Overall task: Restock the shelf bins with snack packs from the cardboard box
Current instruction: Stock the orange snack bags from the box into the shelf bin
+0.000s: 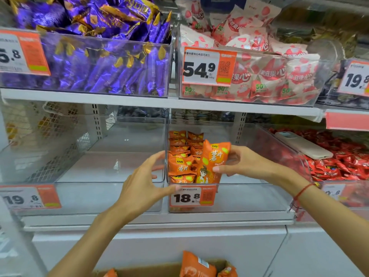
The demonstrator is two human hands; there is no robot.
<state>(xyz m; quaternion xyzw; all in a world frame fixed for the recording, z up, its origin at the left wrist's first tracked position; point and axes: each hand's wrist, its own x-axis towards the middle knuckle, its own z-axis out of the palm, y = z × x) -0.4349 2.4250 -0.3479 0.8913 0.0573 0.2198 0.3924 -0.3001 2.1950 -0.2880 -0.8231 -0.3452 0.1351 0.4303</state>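
Note:
My right hand [244,163] grips an orange snack pack [212,160] and holds it upright inside the clear shelf bin [239,196] tagged 18.8. Several like orange packs [180,156] stand in rows along that bin's left side. My left hand [145,180] rests with straight fingers against the bin's front left corner, thumb on the price tag's edge. At the bottom edge, the cardboard box [221,265] holds more orange packs [196,265].
The clear bin [99,192] to the left, tagged 19.8, holds nothing. A phone [302,144] lies on red packs in the right bin. Above are bins of purple packs [103,62] and white-red packs [269,72]. A white cabinet front [159,244] is below the shelf.

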